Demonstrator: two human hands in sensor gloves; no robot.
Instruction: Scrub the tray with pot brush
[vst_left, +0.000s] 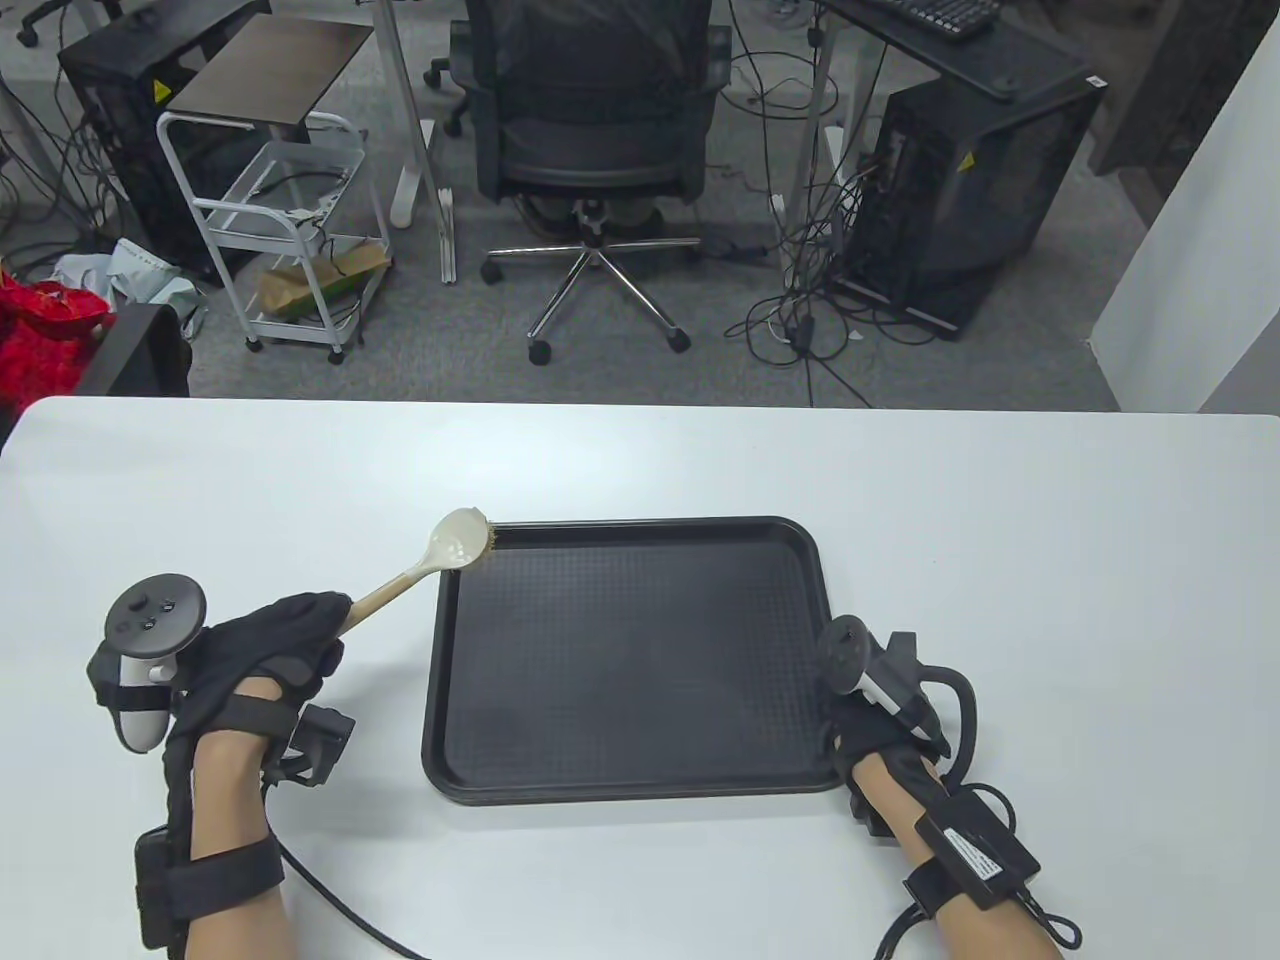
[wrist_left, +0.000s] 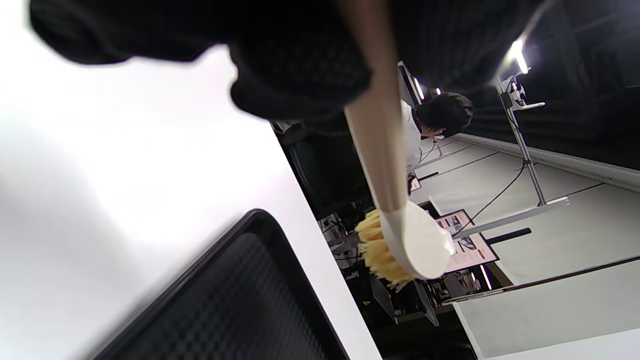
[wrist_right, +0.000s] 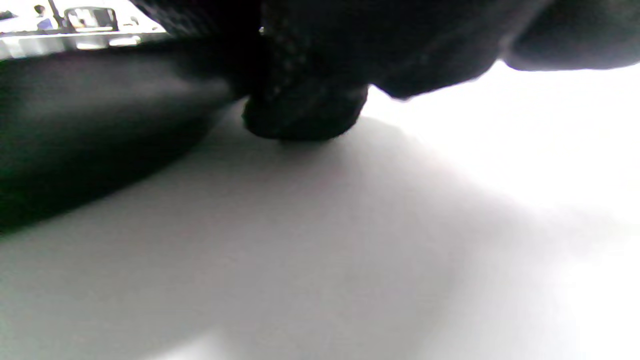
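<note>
A black rectangular tray (vst_left: 800, 560) lies flat in the middle of the white table. My left hand (vst_left: 275, 640) grips the wooden handle of the pot brush (vst_left: 455, 545) left of the tray. The brush's white head with tan bristles sits over the tray's far left corner. In the left wrist view the brush (wrist_left: 405, 240) is held raised, with the tray (wrist_left: 250, 300) below it. My right hand (vst_left: 860, 705) rests at the tray's right rim near its front corner. In the right wrist view a gloved fingertip (wrist_right: 305, 112) touches the table beside the dark tray edge (wrist_right: 75, 125).
The white table (vst_left: 1050, 520) extends on all sides of the tray. Cables run from both wrists off the front edge. Beyond the table's far edge are an office chair (vst_left: 590, 150), a white cart (vst_left: 290, 230) and computer towers.
</note>
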